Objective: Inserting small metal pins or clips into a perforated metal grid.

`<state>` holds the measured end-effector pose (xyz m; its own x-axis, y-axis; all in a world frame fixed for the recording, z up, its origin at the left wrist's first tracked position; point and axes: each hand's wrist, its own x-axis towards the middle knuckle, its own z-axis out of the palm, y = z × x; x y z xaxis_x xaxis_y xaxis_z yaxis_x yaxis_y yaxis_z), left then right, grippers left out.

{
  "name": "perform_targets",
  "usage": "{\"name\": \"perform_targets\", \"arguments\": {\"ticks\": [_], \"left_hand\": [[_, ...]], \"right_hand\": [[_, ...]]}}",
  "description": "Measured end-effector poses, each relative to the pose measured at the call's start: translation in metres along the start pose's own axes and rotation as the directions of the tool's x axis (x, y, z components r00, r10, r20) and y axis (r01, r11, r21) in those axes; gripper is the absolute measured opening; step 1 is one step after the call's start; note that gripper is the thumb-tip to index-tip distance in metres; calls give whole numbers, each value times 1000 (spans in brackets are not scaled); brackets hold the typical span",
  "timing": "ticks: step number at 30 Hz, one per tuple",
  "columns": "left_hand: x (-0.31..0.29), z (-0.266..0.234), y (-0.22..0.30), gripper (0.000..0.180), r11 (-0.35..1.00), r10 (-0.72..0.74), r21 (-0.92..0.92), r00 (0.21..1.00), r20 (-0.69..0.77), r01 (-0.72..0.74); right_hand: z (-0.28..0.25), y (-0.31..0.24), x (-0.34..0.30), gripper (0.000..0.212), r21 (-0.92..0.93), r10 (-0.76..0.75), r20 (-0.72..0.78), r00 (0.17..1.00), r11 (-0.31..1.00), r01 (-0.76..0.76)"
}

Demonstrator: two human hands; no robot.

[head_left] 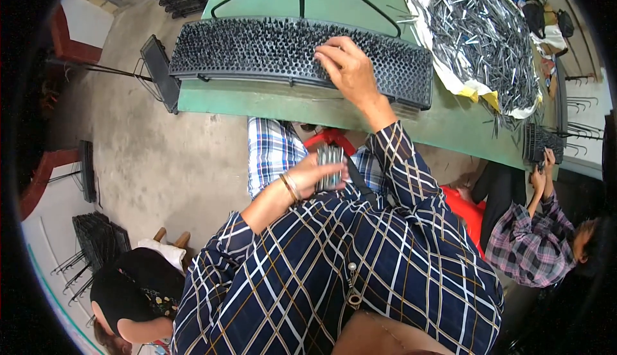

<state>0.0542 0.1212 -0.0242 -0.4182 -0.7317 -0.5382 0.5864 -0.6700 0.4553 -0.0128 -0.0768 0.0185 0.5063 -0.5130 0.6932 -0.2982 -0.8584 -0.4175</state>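
Note:
A long black rack (244,59) full of small round holes lies across the table in front of me. Dark pegs or strips stand in its left and middle part; at the right end the holes show bare. My right hand (350,69) is over the rack right of its middle, fingertips pinched down among the holes; whatever they hold is hidden. Above my lap, my left hand (310,176) is closed around a bundle of thin grey strips (330,167), slightly blurred.
On the green table (257,103), a white sack (421,24) spread at the right holds a heap of loose grey strips (482,33). A co-worker (536,239) handles a smaller black rack (543,144) at the far right; another person (135,291) is at lower left. Black racks (159,75) stand about the floor.

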Motion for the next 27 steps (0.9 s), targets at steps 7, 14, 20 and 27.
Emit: {"name": "perform_targets", "arguments": {"ticks": [7, 14, 20, 27], "left_hand": [[9, 8, 50, 24, 988, 92, -118, 994, -53, -98], [4, 3, 65, 20, 951, 286, -74, 946, -154, -300], [14, 18, 73, 17, 947, 323, 34, 942, -93, -321], [18, 7, 69, 19, 943, 333, 81, 917, -220, -324]], "right_hand": [[-18, 5, 1, 12, 26, 103, -41, 994, 994, -102], [-39, -27, -19, 28, 270, 397, 622, 675, 700, -661], [-57, -26, -30, 22, 419, 499, 712, 493, 262, -869], [-48, -28, -26, 21, 402, 654, 502, 566, 402, -822]]}}
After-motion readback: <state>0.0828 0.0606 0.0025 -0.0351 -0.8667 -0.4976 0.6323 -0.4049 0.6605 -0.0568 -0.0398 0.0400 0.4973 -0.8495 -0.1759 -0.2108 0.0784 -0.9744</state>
